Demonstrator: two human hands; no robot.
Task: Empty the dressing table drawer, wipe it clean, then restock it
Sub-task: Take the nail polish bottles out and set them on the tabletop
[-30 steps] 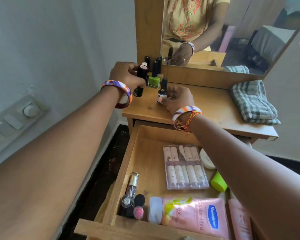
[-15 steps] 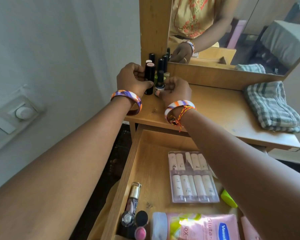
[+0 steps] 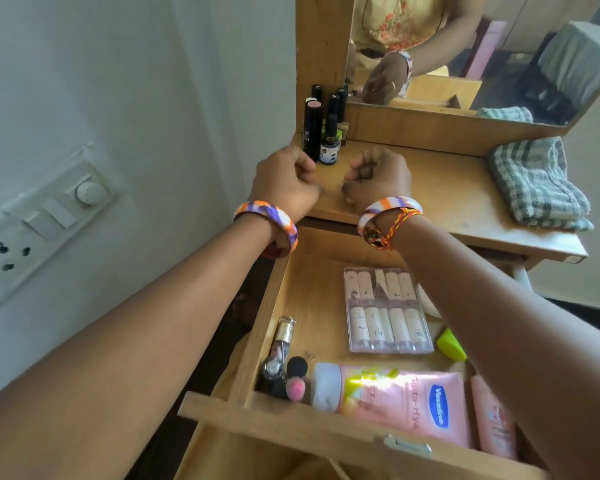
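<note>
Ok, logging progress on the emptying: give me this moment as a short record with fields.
drawer: open, not yet empty
in drawer: lotion tube, clear tube pack, brushes
tabletop: bottles upright at back left, folded cloth at right
left hand: curled, empty
right hand: curled, empty

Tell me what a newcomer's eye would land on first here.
Two hands, left and right, hover curled and empty over the dressing table top, just in front of the upright nail polish bottles clustered by the mirror. Below, the open drawer holds a pink Vaseline tube and a clear case of tubes.
</note>
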